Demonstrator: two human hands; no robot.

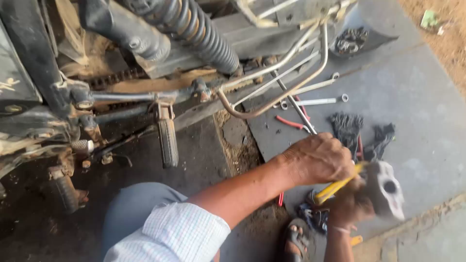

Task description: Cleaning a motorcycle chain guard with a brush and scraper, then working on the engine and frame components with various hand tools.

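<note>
Outdoors, a grey paved floor point(427, 121) lies beside a motorcycle point(145, 58), with dirt at its edge; just below the spanners point(315, 101), the left hand point(318, 159) reaches across, fingers clenched on a yellow-handled tool point(335, 188); the right hand point(350, 204) grips a grey metal part point(388, 190) beneath it.

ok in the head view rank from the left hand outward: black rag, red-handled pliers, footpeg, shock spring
From the left hand:
1. black rag, just beyond the knuckles
2. red-handled pliers, farther up, slightly left
3. footpeg, well left
4. shock spring, top, farthest
</note>
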